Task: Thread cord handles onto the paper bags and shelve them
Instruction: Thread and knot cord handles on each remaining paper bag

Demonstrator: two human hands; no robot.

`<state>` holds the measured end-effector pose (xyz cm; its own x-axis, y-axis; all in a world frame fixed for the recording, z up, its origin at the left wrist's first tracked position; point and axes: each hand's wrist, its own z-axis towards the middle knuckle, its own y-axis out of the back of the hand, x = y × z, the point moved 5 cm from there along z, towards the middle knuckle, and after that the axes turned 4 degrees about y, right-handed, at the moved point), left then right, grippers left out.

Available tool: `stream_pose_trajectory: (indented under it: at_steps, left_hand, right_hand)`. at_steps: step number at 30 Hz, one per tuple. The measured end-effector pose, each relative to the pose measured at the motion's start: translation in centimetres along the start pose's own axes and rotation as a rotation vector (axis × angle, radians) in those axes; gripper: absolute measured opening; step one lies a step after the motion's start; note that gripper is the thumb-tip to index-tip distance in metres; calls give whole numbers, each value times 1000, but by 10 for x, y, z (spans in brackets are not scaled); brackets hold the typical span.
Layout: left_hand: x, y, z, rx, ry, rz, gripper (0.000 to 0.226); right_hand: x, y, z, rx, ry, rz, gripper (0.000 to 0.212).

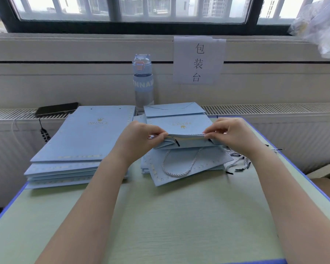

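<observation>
Now, flat stack (80,141): unthreaded bags just beside the left forearm, so keep that elbow tucked.
left hand (139,138): pinches the paper bag (181,128) at its top rim, left corner.
paper bag: atop the middle pile, mouth toward the person; one cord handle (179,168) hangs out.
right hand (234,136): pinches the rim's right corner; probably best held taut for threading.
loose cords (238,161): near the table edge (293,164); the near tabletop gives room.

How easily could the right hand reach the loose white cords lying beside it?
Probably yes, easily: the twisted white cords lie uncovered just beside the right hand, though its fingers now pinch the light blue paper bag.
</observation>
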<state>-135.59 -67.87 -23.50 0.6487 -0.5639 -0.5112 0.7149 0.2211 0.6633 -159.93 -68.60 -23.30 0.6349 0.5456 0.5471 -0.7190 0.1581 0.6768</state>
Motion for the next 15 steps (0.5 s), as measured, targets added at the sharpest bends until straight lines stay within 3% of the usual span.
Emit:
stream_pose_trajectory:
  at_steps: [6,15]
  left_hand:
    - [-5,5,0,-12,-14,-28,26]
    - [9,30,-1,-131,42,-39,30]
  right_hand:
    - [-24,28,-3,-168,-65,1,10]
    - [-61,71,-20,-462,-242,-249,15]
